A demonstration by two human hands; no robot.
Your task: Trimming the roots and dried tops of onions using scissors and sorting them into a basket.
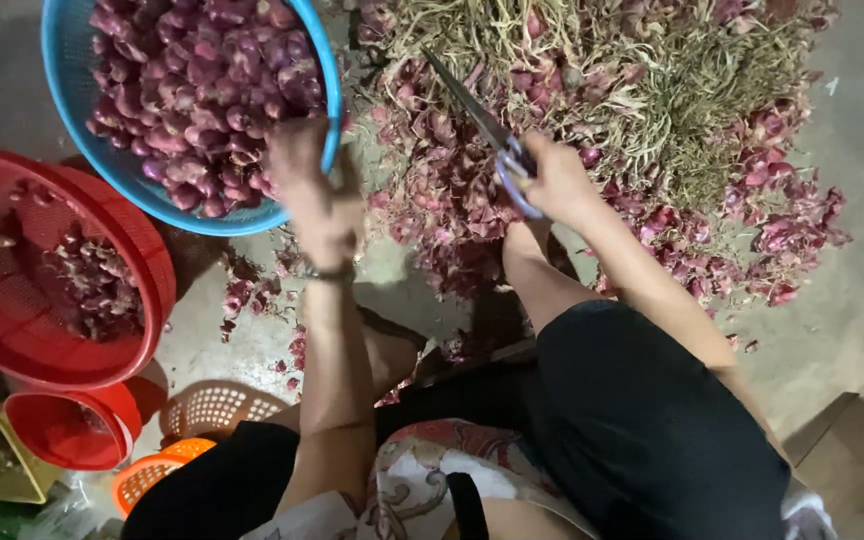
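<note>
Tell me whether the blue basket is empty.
No, the blue basket is heaped with purple shallots.

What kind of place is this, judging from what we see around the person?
Probably an informal work area for trimming shallots, on a bare concrete floor. A big heap of untrimmed shallots lies there, beside a blue basket of cleaned bulbs, and the right hand holds scissors.

Dim, warm indoor light from above. The concrete floor [852, 250] is evenly lit, with soft shadows beneath the legs. The left hand [317, 195] is smeared by motion blur; the edges bend slightly.
</note>
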